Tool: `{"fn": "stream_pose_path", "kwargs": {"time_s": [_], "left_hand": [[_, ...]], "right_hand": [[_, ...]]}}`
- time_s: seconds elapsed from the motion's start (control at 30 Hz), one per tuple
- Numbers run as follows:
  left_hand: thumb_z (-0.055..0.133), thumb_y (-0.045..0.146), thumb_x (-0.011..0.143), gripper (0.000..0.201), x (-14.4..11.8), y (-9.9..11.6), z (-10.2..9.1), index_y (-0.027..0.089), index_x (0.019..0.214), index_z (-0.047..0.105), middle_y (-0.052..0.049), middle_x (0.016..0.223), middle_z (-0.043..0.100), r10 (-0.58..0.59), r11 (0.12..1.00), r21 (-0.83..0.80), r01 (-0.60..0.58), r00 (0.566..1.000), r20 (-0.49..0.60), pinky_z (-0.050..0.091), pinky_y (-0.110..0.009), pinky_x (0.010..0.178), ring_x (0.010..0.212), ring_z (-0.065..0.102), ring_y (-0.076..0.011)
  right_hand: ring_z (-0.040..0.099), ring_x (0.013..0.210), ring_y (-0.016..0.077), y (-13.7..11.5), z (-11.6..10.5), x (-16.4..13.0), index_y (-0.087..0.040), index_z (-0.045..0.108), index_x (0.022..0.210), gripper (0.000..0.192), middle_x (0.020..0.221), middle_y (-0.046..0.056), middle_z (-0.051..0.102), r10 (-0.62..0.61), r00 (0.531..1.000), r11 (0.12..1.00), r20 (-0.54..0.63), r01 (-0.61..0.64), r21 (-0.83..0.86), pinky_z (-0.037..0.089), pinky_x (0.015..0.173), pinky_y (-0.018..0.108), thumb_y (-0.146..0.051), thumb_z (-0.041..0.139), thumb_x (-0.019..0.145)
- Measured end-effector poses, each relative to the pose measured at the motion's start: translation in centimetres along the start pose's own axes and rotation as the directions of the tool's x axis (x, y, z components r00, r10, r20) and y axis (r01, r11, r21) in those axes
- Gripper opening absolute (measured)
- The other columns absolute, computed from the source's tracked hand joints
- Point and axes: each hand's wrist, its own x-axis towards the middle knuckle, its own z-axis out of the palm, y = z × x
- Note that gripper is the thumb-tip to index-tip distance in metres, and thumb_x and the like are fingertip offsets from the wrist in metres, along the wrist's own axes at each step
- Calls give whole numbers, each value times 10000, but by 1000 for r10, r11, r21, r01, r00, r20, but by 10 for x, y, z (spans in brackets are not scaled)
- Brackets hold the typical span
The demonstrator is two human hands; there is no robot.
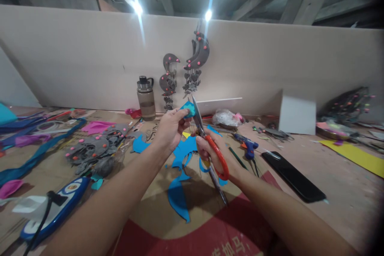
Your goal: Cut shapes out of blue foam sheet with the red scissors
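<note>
My left hand (173, 126) pinches a small blue felt piece (186, 106) with a lighter teal shape (190, 110) against it. Around red-handled scissors (216, 154) my right hand (207, 148) is closed, and their blades point up beside the felt's right edge. A long, thin metal tool (219, 188) slants down from under the right hand; its kind is unclear. Below the hands, blue felt scraps (186, 148) lie on cardboard, with a curved blue felt piece (179, 199) nearer to me.
A water bottle (146, 98) stands by the back wall, where grey moon hangings (198, 54) hang. To the right are a blue glue gun (247, 146) and a black phone (293, 176). Grey felt pieces (96, 148) and a blue-and-white power strip (57, 212) lie left.
</note>
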Motion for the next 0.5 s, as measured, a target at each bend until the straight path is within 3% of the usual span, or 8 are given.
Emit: {"fn": "stream_pose_path", "kwargs": {"time_s": [0.5], "left_hand": [[809, 170, 555, 202, 2, 9, -1, 117, 660, 645, -14, 639, 631, -42, 995, 87, 43, 999, -16, 364, -194, 494, 570, 545, -88]], "right_hand": [[360, 521, 92, -3, -2, 0, -222, 471, 854, 343, 635, -70, 396, 18, 1000, 999, -5, -18, -28, 299, 461, 228, -487, 688, 872]]}}
